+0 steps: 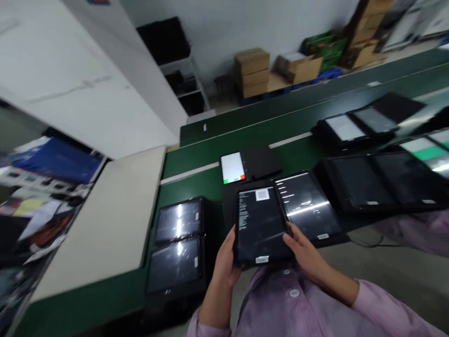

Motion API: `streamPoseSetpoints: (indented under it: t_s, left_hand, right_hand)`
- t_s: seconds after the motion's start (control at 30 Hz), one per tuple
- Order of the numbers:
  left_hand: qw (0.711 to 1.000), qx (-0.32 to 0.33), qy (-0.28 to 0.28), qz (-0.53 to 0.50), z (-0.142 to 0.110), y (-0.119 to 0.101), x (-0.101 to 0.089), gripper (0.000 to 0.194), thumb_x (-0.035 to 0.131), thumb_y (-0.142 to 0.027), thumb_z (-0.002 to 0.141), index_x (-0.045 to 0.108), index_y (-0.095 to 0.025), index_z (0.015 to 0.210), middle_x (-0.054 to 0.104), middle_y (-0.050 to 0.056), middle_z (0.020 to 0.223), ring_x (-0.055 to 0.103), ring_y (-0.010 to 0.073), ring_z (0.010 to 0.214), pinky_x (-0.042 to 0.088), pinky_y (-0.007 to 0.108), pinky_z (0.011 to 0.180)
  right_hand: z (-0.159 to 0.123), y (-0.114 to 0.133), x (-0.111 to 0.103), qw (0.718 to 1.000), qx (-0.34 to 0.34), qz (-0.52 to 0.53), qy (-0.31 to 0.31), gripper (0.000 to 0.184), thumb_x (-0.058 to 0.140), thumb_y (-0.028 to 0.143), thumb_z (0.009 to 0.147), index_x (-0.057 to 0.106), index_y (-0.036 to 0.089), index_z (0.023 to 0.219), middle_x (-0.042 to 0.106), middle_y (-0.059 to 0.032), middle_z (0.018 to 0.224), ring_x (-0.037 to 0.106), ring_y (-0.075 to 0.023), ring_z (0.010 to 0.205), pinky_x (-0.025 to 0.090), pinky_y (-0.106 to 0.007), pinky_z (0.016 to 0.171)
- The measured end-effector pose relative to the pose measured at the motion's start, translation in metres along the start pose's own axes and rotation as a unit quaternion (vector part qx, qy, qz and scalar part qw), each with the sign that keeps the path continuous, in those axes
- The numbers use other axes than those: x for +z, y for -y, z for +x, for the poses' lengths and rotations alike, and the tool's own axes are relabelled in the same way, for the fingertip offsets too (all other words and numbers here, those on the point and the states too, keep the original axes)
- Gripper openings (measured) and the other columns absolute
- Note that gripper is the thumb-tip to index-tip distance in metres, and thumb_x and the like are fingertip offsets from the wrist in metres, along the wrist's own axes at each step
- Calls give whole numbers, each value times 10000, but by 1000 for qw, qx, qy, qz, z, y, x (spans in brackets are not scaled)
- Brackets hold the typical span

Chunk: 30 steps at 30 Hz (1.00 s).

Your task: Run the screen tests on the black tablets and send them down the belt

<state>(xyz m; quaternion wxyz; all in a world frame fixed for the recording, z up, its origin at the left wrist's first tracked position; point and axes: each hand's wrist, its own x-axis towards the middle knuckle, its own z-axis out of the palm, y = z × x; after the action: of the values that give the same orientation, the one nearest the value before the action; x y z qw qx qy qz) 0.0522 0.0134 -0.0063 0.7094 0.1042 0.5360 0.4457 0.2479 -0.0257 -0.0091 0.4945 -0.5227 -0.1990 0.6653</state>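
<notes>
A black tablet [261, 229], its dark screen showing lines of small white text and a white square code, is held in front of my body. My left hand [226, 257] grips its left edge, while my right hand [303, 250] holds the lower right edge with the thumb over the front. Just right of it lies another tablet [308, 206] with a few white text lines. Beyond it is a tablet with a lit white screen [232, 167], marked green and red at its lower corners. Two dark tablets [175, 264] rest in a black tray to the left.
The green bench [196, 173] runs across, with a pale board [105, 206] at left. More tablets [365, 182] lie in dark trays at right. Cardboard boxes [252, 72] stand by the wall. A sleeve [417, 231] of a person shows at the right.
</notes>
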Motion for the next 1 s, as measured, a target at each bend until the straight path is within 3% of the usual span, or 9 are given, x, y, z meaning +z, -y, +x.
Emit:
streamPoseSetpoints:
  t_s: [0.13, 0.23, 0.33, 0.47, 0.6, 0.8, 0.9, 1.0]
  left_hand:
    - [998, -24, 55, -29, 2, 0, -9, 472, 814, -442, 729, 735, -275, 1163, 719, 41, 1275, 644, 282, 1222, 515, 389, 1056]
    - [998, -22, 58, -22, 6, 3, -5, 475, 839, -467, 691, 748, -345, 1141, 714, -1, 1289, 653, 288, 1211, 559, 380, 996]
    - [999, -20, 49, -14, 10, 5, 5, 435, 789, -458, 749, 736, -372, 1172, 687, -13, 1337, 612, 280, 1275, 558, 369, 992]
    - [997, -33, 74, -11, 25, 12, 7, 417, 753, -475, 775, 728, -401, 1185, 668, -14, 1365, 562, 280, 1335, 520, 396, 1045]
    - [985, -60, 164, -8, 31, 26, 10, 453, 830, -484, 717, 729, -452, 1158, 668, -36, 1361, 493, 281, 1397, 437, 436, 1136]
    - [968, -29, 251, 14, 6, 45, 57, 570, 859, -499, 698, 673, -480, 1236, 605, -32, 1442, 497, 260, 1395, 372, 433, 1185]
    - [961, -18, 275, 24, 4, 50, 71, 542, 867, -460, 707, 694, -438, 1220, 601, -1, 1448, 509, 250, 1385, 391, 403, 1172]
    - [958, -26, 285, 30, 7, 54, 73, 501, 869, -447, 709, 714, -432, 1185, 627, 5, 1417, 547, 246, 1350, 426, 401, 1146]
  right_hand:
    - [-3, -3, 0, 997, -68, 12, 46, 744, 881, 597, 628, 613, 223, 1213, 687, -113, 1194, 634, -285, 1140, 479, -454, 1051]
    - [-6, -2, -6, 989, -124, 28, 71, 816, 867, 587, 672, 555, 235, 1339, 651, -119, 1271, 594, -273, 1220, 430, -445, 1099]
    - [-10, -1, -14, 980, -155, 82, 97, 932, 830, 618, 717, 419, 290, 1486, 643, -99, 1291, 579, -258, 1251, 414, -454, 1108]
    - [-15, -6, -21, 972, -137, 158, 110, 824, 858, 655, 641, 619, 263, 1326, 672, -96, 1237, 588, -277, 1240, 391, -434, 1134]
    - [-16, -19, -32, 969, -108, 201, 90, 755, 911, 639, 542, 715, 244, 1154, 704, -103, 1173, 591, -305, 1234, 380, -463, 1147]
    - [-18, -18, -66, 954, -56, 294, 18, 610, 738, 737, 715, 742, 262, 1097, 694, -71, 1247, 564, -287, 1273, 374, -474, 1164]
    - [-23, -13, -83, 943, -30, 333, -3, 641, 787, 734, 644, 754, 250, 1063, 697, -81, 1243, 563, -306, 1274, 382, -486, 1157]
    - [-27, -18, -92, 935, -11, 354, -24, 629, 831, 723, 563, 768, 258, 982, 709, -71, 1216, 561, -325, 1278, 396, -502, 1145]
